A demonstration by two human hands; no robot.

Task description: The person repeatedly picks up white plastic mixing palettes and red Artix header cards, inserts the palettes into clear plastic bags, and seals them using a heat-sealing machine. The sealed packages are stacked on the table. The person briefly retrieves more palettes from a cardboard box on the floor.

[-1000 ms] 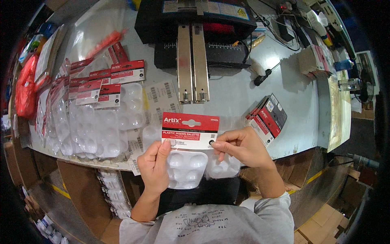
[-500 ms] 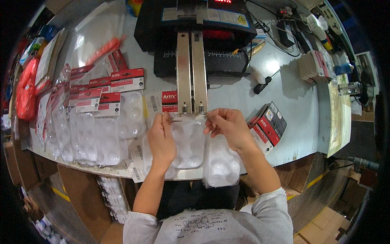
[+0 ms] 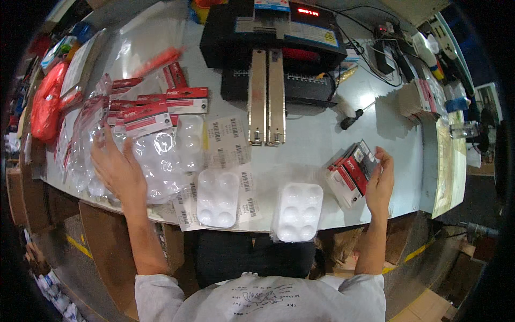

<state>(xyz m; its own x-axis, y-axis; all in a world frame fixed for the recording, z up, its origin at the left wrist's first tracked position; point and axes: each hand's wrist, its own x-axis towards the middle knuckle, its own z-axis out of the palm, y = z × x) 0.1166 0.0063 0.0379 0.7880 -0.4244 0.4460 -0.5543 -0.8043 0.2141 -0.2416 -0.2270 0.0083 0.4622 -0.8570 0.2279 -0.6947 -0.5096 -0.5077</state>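
Left hand [image 3: 115, 166]: fingers spread flat, palm down, resting on a heap of clear blister packs with red header cards [image 3: 142, 134] at the left of the worktop [image 3: 316, 145].

Right hand [image 3: 380, 185]: open, fingers straight and together, touching the outer edge of a small stack of red-and-black cards [image 3: 351, 172]; nothing pinched. The stack lies tilted, its long axis running from near-left to far-right.

Between the hands, at the near edge: two white moulded trays, six round wells each. Left tray [image 3: 217, 197] has its long axis pointing away from the person, lying partly over white barcode label sheets [image 3: 228, 147]. Right tray [image 3: 298, 211] points the same way, slightly tilted, overhanging the worktop edge.

Beyond the hands, centre: black sealing machine [image 3: 268, 37] with a red display; two long metal bars [image 3: 267, 96] point toward the person.

Far right: cables, a further card stack [image 3: 416, 99]. Far left: red bag [image 3: 45, 102].

Surface: pale grey, cluttered. Below: cardboard boxes, floor with yellow tape.
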